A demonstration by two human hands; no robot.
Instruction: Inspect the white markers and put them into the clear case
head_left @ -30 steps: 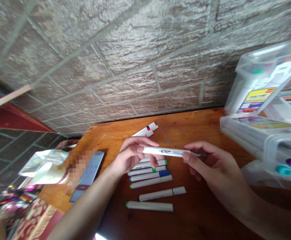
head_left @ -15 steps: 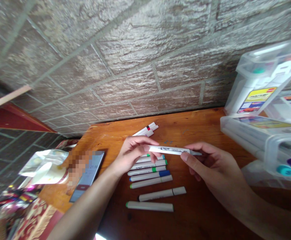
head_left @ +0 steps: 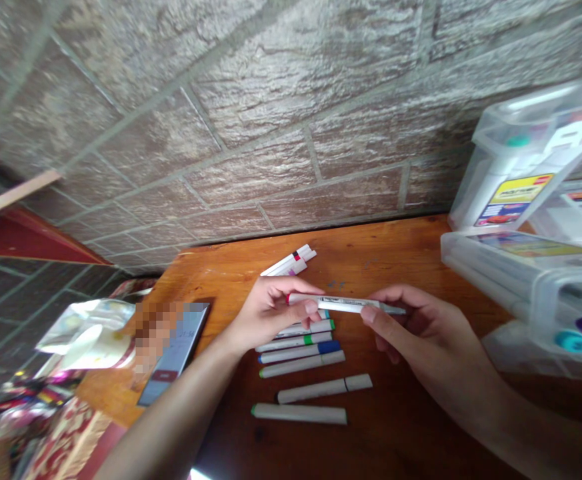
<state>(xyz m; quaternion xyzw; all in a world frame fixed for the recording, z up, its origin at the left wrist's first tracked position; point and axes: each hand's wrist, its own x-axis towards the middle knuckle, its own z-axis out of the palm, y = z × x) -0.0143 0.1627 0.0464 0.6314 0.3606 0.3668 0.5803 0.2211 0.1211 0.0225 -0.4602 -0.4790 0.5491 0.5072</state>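
Both hands hold one white marker (head_left: pixel 343 305) level above the wooden table (head_left: pixel 411 247). My left hand (head_left: pixel 265 312) pinches its left end between thumb and fingers. My right hand (head_left: pixel 421 333) grips the right end, where a grey tip sticks out past the fingers. Under the hands lies a row of several white markers (head_left: pixel 301 343) with green and blue bands. Two more markers (head_left: pixel 323 388) lie apart nearer to me. A pair of markers (head_left: pixel 291 262) rests further back by the wall.
Clear plastic marker cases (head_left: pixel 535 220) stand open at the right, with coloured caps showing. A phone (head_left: pixel 178 350) lies at the table's left edge beside a crumpled shiny bag (head_left: pixel 91 333). A brick wall (head_left: pixel 271 120) rises close behind.
The marker has stayed between both hands at about the same height. My left hand's fingers have shifted along its left end; the right hand has barely moved.
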